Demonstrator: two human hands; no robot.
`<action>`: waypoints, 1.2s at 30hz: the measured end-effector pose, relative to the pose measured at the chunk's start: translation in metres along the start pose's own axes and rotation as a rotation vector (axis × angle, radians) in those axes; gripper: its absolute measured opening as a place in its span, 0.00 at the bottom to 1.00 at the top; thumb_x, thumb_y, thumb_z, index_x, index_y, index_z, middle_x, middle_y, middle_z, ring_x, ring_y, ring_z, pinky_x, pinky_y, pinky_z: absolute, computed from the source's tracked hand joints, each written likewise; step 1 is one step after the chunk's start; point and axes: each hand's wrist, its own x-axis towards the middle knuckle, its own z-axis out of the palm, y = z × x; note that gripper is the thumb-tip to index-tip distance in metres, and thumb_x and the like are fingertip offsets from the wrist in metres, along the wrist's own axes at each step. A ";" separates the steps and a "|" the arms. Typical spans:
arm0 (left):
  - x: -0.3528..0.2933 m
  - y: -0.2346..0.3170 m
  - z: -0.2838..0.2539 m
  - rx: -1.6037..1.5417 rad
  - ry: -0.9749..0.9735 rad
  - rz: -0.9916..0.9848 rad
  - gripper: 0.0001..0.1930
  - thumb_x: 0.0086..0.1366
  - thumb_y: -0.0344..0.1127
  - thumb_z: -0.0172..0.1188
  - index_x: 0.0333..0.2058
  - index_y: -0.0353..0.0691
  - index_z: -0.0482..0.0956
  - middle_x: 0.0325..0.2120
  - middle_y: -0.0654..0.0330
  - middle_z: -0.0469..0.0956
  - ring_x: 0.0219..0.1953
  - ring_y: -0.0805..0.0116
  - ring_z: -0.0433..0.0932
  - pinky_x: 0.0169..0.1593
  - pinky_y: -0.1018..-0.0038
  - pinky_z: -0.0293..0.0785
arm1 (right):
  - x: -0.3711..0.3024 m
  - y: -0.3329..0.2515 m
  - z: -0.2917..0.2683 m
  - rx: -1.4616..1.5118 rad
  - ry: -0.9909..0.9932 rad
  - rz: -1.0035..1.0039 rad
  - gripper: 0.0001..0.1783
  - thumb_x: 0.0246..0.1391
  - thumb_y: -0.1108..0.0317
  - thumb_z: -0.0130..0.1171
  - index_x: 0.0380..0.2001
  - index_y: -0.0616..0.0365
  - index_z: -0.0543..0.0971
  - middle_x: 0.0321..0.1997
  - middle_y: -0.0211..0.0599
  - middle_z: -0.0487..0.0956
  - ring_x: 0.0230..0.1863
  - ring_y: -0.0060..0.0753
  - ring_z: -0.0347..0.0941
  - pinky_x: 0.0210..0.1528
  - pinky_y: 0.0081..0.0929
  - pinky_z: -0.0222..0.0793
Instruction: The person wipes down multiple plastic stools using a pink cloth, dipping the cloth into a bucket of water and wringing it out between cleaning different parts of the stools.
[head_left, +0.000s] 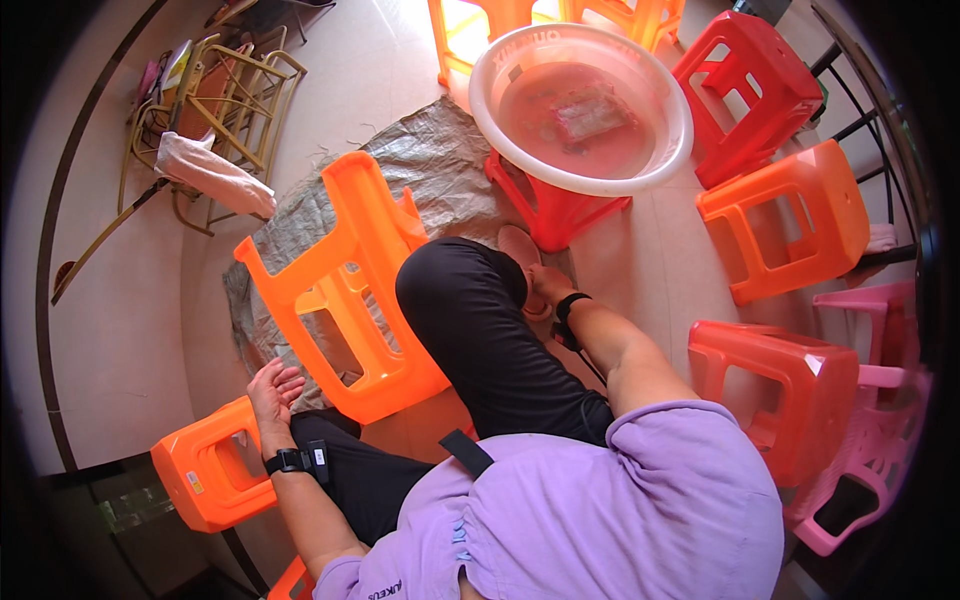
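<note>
The left hand (275, 393) was empty, fingers loosely curled, beside the orange stool (345, 243) — tipped over on the grey sheet (440, 150), presumably against scuffs. The right hand (545, 286) was near a shoe (516, 243), its grip indeterminable. A red stool (560, 215) bore the white basin (600, 184), apparently for height.

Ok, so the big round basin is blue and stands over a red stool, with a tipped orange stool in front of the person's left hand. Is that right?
Not quite: in the head view the basin is white, not blue. The red stool under it and the tipped orange stool are as you said.
</note>
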 end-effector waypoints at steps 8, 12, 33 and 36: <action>0.002 -0.002 -0.007 0.005 -0.009 0.013 0.17 0.59 0.35 0.55 0.46 0.35 0.72 0.26 0.53 0.80 0.21 0.62 0.80 0.22 0.73 0.78 | -0.013 -0.022 -0.026 0.226 -0.542 -0.304 0.14 0.52 0.67 0.52 0.43 0.54 0.78 0.40 0.32 0.80 0.40 0.25 0.72 0.44 0.27 0.66; 0.004 0.000 -0.003 0.015 -0.026 0.010 0.18 0.59 0.35 0.55 0.47 0.34 0.72 0.27 0.51 0.80 0.23 0.60 0.80 0.24 0.72 0.79 | -0.027 -0.026 -0.034 0.353 -0.391 -0.297 0.15 0.48 0.63 0.58 0.39 0.56 0.80 0.38 0.27 0.80 0.41 0.23 0.71 0.45 0.30 0.67; 0.000 0.001 -0.004 -0.006 0.011 0.013 0.17 0.60 0.34 0.54 0.46 0.34 0.72 0.25 0.52 0.80 0.21 0.62 0.80 0.22 0.74 0.78 | -0.026 -0.016 -0.024 0.133 -0.354 -0.168 0.16 0.52 0.68 0.51 0.46 0.49 0.75 0.41 0.42 0.79 0.45 0.39 0.74 0.45 0.32 0.65; -0.002 0.002 0.004 0.002 0.010 0.014 0.16 0.60 0.34 0.54 0.46 0.34 0.72 0.26 0.52 0.80 0.21 0.62 0.80 0.22 0.74 0.78 | -0.040 -0.019 -0.011 0.077 -0.170 -0.132 0.18 0.51 0.53 0.55 0.39 0.51 0.80 0.39 0.34 0.81 0.42 0.26 0.74 0.42 0.25 0.68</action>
